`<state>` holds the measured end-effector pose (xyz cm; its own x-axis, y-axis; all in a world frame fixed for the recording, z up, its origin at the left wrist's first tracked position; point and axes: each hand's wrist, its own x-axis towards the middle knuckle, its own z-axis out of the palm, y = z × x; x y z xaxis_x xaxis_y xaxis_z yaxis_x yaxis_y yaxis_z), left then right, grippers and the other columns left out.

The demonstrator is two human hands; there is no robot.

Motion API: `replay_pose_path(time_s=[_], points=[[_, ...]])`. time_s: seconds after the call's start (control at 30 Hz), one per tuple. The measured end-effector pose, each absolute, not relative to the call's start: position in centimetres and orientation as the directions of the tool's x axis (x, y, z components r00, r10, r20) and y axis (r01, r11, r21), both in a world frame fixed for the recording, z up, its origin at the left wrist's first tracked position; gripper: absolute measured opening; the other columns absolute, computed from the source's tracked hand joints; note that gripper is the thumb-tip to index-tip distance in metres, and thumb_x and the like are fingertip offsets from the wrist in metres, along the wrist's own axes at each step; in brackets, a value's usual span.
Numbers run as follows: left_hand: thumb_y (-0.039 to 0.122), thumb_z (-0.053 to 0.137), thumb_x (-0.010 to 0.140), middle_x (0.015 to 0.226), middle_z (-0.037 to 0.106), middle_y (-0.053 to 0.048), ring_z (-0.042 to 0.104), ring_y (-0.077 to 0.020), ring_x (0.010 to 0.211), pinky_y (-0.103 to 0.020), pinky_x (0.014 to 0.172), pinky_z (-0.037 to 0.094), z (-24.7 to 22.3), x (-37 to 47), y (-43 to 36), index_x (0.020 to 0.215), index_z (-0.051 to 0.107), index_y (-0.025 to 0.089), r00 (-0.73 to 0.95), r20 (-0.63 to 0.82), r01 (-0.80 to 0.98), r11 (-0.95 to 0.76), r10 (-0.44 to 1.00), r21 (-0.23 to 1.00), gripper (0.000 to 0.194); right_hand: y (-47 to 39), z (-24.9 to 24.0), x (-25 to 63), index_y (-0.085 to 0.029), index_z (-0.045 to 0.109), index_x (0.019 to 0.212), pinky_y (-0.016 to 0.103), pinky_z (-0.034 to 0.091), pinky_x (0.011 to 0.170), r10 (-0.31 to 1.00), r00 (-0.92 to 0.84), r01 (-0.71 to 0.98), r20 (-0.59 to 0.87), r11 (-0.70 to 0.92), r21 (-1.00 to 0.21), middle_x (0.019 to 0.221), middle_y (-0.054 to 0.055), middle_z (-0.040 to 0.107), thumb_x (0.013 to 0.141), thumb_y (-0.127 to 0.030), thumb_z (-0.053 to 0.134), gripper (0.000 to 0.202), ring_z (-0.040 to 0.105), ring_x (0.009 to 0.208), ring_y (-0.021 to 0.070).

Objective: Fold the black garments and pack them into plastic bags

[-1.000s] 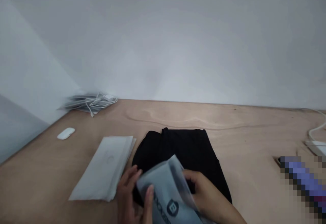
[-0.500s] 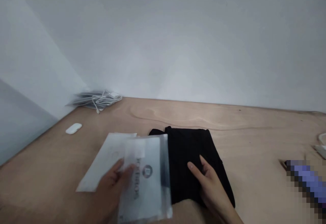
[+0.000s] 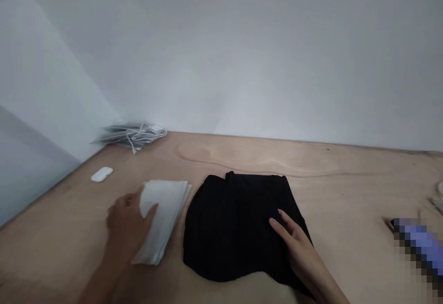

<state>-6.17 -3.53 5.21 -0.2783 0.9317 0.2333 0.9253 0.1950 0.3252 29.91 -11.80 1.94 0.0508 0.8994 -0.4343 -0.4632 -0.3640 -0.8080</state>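
My left hand (image 3: 129, 225) is at the left edge of a small pile of white packets (image 3: 168, 211), its thumb over the top and its fingers apart from the thumb. How firmly it touches the pile cannot be made out. A folded black garment (image 3: 238, 225) lies flat to the right of the pile, with a rounded front left edge. On the garment's right side rests my right hand (image 3: 297, 244), thumb and forefinger stretched out and apart; its other fingers are partly hidden.
A white rounded case (image 3: 102, 174) lies at the left. Behind it, grey plastic bags (image 3: 117, 135) with a white cable (image 3: 141, 133) on top sit against the wall (image 3: 242, 64). A blurred-out bluish object (image 3: 418, 244) is at the right on the wooden table (image 3: 346, 193).
The clear printed bag no longer covers the garment's left part; my left hand has let it go and moved left to the white pile. My right hand has shifted slightly right.
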Motion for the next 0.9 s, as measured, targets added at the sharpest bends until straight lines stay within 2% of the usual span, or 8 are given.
replay_pose_path(time_s=[0.07,0.13,0.2,0.3,0.47,0.63,0.77,0.9], points=[[0.046,0.051,0.089,0.108,0.067,-0.013,0.066,-0.0344,0.103,-0.054,0.093,0.055,4.7,-1.3,-6.1,0.125,0.065,0.020,-0.136,0.195,0.817,-0.001,0.971,0.577,0.046,-11.7,2.1,29.1,-0.027,0.070,0.116,0.037,0.053,0.098,0.904,0.006,-0.482,-0.426,-0.371,-0.794,0.117,0.005,0.074,0.075,-0.054,0.084,0.051,0.067,0.113,0.0276],[0.051,0.054,0.093,0.118,0.067,-0.006,0.069,-0.0304,0.102,-0.046,0.089,0.060,4.3,3.7,-9.0,0.138,0.057,0.035,0.163,0.083,0.627,-0.168,0.983,0.761,0.048,-11.6,2.6,28.1,-0.026,0.071,0.116,0.039,0.052,0.098,0.926,-0.046,-0.463,-0.375,-0.352,-0.813,0.117,0.006,0.074,0.077,-0.055,0.081,0.050,0.067,0.111,0.0280],[0.057,0.069,0.083,0.142,0.056,-0.006,0.065,-0.0358,0.117,-0.048,0.090,0.062,3.8,7.7,-11.3,0.153,0.037,0.043,0.358,0.084,0.533,-0.277,0.930,0.800,0.079,-11.5,3.1,27.1,-0.025,0.070,0.117,0.041,0.051,0.099,0.948,-0.085,-0.413,-0.307,-0.314,-0.855,0.117,0.006,0.073,0.082,-0.053,0.078,0.046,0.067,0.110,0.0276],[0.044,0.076,0.081,0.151,0.048,-0.008,0.057,-0.0361,0.131,-0.050,0.098,0.059,3.2,10.6,-12.6,0.159,0.016,0.044,0.419,0.067,0.544,-0.310,0.905,0.780,0.098,-11.3,3.4,26.5,-0.024,0.071,0.113,0.038,0.051,0.097,0.964,-0.105,-0.367,-0.246,-0.268,-0.891,0.112,0.005,0.074,0.084,-0.049,0.078,0.039,0.067,0.106,0.0255],[0.015,0.042,0.094,0.141,0.059,-0.004,0.061,-0.0265,0.127,-0.050,0.102,0.056,3.5,8.9,-10.8,0.154,0.029,0.040,0.299,0.190,0.615,-0.341,0.935,0.711,0.066,-11.2,2.9,28.5,-0.022,0.072,0.100,0.028,0.054,0.075,0.946,-0.050,-0.391,-0.319,-0.312,-0.866,0.092,0.002,0.074,0.077,-0.049,0.083,0.037,0.069,0.082,0.0188],[0.021,0.049,0.095,0.132,0.054,-0.013,0.056,-0.0329,0.125,-0.058,0.102,0.050,4.4,6.9,-9.5,0.153,0.032,0.031,0.091,0.388,0.790,-0.304,0.917,0.533,0.061,-11.3,2.7,31.3,-0.022,0.071,0.099,0.036,0.056,0.085,0.924,0.082,-0.305,-0.375,-0.335,-0.891,0.099,0.005,0.076,0.076,-0.053,0.082,0.040,0.071,0.092,0.0252],[0.020,0.070,0.078,0.135,0.051,-0.012,0.055,-0.0373,0.122,-0.058,0.097,0.052,3.7,8.2,-9.7,0.146,0.045,0.033,0.360,0.265,0.781,-0.444,0.895,0.439,0.074,-11.0,2.7,32.0,-0.021,0.073,0.105,0.043,0.056,0.092,0.929,0.084,-0.162,-0.360,-0.344,-0.925,0.104,0.008,0.077,0.078,-0.058,0.078,0.046,0.072,0.096,0.0299],[0.002,0.050,0.076,0.116,0.064,-0.007,0.065,-0.0284,0.108,-0.049,0.095,0.054,4.0,7.9,-8.2,0.130,0.058,0.027,0.380,0.165,0.773,-0.410,0.910,0.484,0.060,-10.3,3.1,32.7,-0.021,0.074,0.106,0.042,0.057,0.090,0.939,0.126,-0.107,-0.320,-0.308,-0.945,0.104,0.008,0.078,0.079,-0.059,0.076,0.047,0.073,0.096,0.0305]])
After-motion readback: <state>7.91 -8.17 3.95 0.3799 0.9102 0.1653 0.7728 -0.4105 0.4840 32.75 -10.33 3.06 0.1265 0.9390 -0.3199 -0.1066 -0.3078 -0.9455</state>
